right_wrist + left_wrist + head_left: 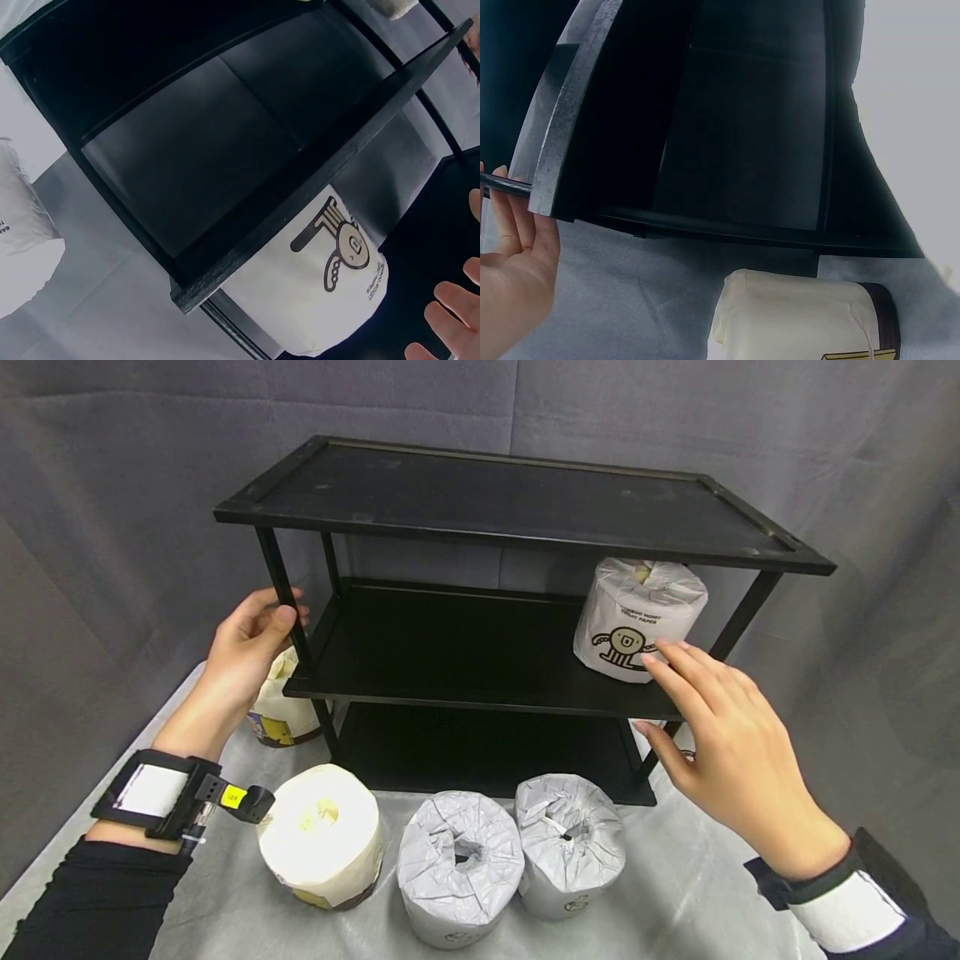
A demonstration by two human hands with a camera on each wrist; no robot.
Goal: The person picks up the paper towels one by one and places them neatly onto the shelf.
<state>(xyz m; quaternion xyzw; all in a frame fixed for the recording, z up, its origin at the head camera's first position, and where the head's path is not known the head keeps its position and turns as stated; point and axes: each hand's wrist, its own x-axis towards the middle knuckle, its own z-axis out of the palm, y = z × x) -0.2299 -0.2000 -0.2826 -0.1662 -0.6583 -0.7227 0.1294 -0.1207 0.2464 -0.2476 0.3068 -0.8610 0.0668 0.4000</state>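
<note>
A person is wearing black long sleeves, with black wrist straps bearing white panels; the strap by the left hand (247, 647) is carrying a small black camera mount showing a yellow label.

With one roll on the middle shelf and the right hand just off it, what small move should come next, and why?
Probably the right hand, open beside the shelved roll, drops to the nearest grey-wrapped roll on the table: three rolls wait in front, and the left hand steadies the rack's post.

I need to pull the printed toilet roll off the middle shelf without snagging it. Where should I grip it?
Grip the printed roll around its curved sides, coming from the open front. It stands upright close beneath the top shelf, so grabbing from above looks blocked.
</note>
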